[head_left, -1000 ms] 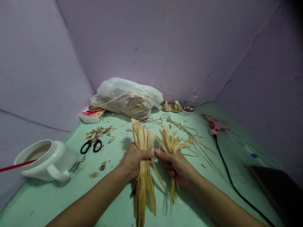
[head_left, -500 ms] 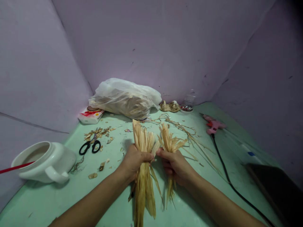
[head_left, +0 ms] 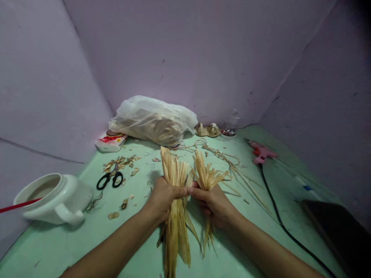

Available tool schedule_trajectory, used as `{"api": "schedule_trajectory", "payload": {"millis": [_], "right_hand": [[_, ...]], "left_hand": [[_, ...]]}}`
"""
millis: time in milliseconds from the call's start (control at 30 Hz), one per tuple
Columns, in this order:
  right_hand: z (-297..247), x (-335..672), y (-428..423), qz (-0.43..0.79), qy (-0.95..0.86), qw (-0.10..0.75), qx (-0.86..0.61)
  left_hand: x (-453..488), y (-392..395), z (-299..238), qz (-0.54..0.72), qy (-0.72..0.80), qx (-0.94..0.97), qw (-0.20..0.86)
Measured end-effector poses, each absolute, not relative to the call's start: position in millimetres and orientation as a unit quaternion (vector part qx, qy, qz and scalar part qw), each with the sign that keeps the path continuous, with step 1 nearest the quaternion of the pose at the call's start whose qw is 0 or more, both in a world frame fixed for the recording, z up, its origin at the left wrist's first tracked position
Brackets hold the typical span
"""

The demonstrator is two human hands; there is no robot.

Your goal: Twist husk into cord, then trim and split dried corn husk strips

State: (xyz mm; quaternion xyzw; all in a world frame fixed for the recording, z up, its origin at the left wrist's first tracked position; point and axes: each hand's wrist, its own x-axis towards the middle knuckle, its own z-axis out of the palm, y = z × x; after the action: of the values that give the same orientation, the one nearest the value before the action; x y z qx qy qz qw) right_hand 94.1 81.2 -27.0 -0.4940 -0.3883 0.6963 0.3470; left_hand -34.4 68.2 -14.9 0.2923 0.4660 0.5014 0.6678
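Note:
My left hand is wrapped round a thick bundle of dried husk strips, whose ends fan out above the fist and hang long below it. A smaller bundle of husk strips is held in my right hand, its frayed top spreading to the right. The thumbs and fingertips of both hands meet between the bundles, around a single pale strip at the right side of the left bundle. Which fingertips grip that strip is partly hidden.
Black-handled scissors lie by husk scraps on the green table. Left stands a white pot. Behind are a plastic bag and a woven piece. To the right lie loose strands, a pink glue gun and a dark flat object.
My right hand has shifted slightly left, and its fingertips now touch my left thumb at the pale strip. The pale strip stands more upright. Both bundles stay held.

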Motion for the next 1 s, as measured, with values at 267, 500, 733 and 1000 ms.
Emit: {"api": "schedule_trajectory", "payload": {"millis": [267, 500, 733, 1000], "right_hand": [[-29.4, 92.3, 80.0, 0.666, -0.400, 0.350, -0.524], [-28.6, 89.4, 78.4, 0.647, -0.416, 0.351, -0.533], [-22.9, 90.9, 76.9, 0.671, -0.412, 0.336, -0.518], [-23.1, 98.0, 83.9, 0.726, -0.365, 0.368, -0.452]], "left_hand": [[-34.8, 68.4, -18.2, 0.492, 0.515, 0.312, 0.629], [-29.9, 67.7, -20.2, 0.497, 0.524, 0.327, 0.610], [-29.8, 67.4, -19.1, 0.505, 0.498, 0.255, 0.657], [-35.3, 70.6, -15.8, 0.502, 0.500, 0.222, 0.670]]}}
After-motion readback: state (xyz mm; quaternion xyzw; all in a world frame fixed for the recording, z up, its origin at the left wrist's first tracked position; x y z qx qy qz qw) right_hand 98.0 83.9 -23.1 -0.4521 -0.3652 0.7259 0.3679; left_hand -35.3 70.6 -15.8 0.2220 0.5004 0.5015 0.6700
